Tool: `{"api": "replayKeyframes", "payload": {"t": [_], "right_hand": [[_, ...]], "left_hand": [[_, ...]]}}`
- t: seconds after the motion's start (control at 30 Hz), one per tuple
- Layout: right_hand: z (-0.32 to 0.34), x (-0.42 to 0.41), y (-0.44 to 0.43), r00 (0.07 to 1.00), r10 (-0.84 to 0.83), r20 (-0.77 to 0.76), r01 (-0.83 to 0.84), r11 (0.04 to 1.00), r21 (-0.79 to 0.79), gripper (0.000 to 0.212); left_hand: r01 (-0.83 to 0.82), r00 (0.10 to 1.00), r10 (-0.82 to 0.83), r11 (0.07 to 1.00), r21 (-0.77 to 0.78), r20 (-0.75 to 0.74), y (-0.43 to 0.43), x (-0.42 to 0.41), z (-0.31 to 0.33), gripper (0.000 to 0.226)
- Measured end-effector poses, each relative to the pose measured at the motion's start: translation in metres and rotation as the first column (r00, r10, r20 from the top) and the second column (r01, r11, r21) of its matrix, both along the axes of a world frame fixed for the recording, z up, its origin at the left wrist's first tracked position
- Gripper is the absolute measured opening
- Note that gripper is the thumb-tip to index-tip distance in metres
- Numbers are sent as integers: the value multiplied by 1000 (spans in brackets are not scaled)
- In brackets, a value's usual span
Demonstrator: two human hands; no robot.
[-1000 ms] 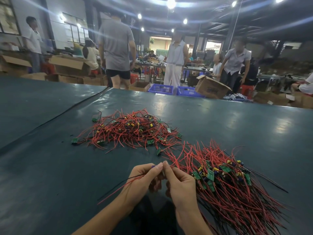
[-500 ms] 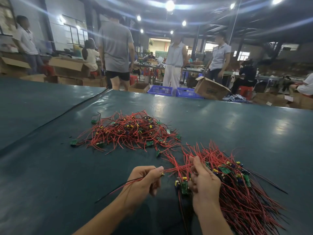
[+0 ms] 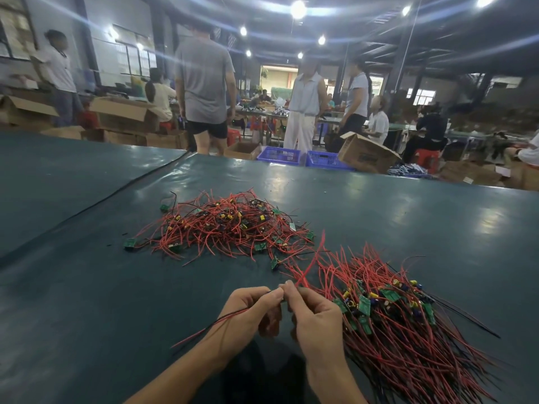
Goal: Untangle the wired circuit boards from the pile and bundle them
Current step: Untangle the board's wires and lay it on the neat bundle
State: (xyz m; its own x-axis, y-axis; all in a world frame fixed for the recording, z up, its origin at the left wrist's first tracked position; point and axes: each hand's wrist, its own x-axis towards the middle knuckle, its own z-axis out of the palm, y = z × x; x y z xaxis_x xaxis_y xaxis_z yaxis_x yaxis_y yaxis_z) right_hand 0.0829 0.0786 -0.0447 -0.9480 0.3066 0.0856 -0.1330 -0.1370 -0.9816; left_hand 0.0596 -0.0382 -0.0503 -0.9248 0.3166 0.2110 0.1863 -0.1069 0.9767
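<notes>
A tangled pile [image 3: 224,228] of small green circuit boards with red and black wires lies mid-table. To the right, a sorted heap [image 3: 390,316] has its boards side by side and its wires fanned toward the near edge. My left hand [image 3: 250,310] and my right hand [image 3: 315,319] meet fingertip to fingertip just left of that heap. Both pinch one wired board's leads [image 3: 215,325]: red and black wires trail left under my left hand, and a red wire rises past my right fingertips. The board itself is hidden in my fingers.
The work surface is a wide dark green table [image 3: 87,301] with a seam [image 3: 116,188] running at the left. Beyond its far edge stand several people, cardboard boxes [image 3: 364,154] and blue crates [image 3: 278,155].
My right hand has come back from the sorted heap to my left hand. Both hands now pinch the same wires again, as they did a second ago.
</notes>
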Motion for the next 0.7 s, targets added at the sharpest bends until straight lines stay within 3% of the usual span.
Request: {"api": "replayKeyframes", "payload": {"t": [0.13,0.43,0.5,0.6,0.7], "right_hand": [[4,-9,18,985,-156,68,166,968,-186,25],[9,-12,53,937,-347,32,342,896,-283,14],[10,-8,47,944,-329,13,319,904,-286,13],[11,-3,32,985,-172,16,168,939,-300,24],[9,3,10,999,25,23,-21,989,-149,43]], "left_hand": [[-13,1000,12,1000,-12,-25,-3,1,7,39],[-21,1000,21,1000,16,-21,-4,3,11,37],[-36,999,36,998,44,3,-5,2,10,40],[-29,998,25,996,79,49,-5,1,9,38],[16,997,-24,995,97,80,-5,1,8,41]]}}
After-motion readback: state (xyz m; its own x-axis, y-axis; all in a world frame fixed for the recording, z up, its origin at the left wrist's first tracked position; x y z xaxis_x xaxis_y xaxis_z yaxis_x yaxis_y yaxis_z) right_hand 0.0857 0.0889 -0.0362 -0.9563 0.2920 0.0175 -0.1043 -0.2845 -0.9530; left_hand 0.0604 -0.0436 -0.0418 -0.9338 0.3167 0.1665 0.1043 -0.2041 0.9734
